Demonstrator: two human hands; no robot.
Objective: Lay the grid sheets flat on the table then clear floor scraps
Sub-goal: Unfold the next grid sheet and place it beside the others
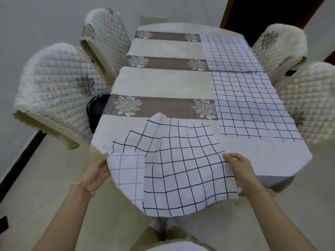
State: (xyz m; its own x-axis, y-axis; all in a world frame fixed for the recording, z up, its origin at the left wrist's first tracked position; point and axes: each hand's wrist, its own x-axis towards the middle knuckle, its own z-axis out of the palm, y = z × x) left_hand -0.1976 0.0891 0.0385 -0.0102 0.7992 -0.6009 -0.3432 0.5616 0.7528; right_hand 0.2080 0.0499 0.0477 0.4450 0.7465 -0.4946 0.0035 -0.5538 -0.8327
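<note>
A white grid sheet with dark lines hangs rumpled over the near edge of the table. My left hand grips its left edge, where a corner is folded back and shows fainter lines. My right hand pinches its right edge. Two more grid sheets lie flat along the table's right side: one in the middle right and one at the far right corner.
Quilted cream chairs stand on both sides: two at the left and two at the right. A dark bag sits between the near left chair and the table. A dark doorway opens at the back right.
</note>
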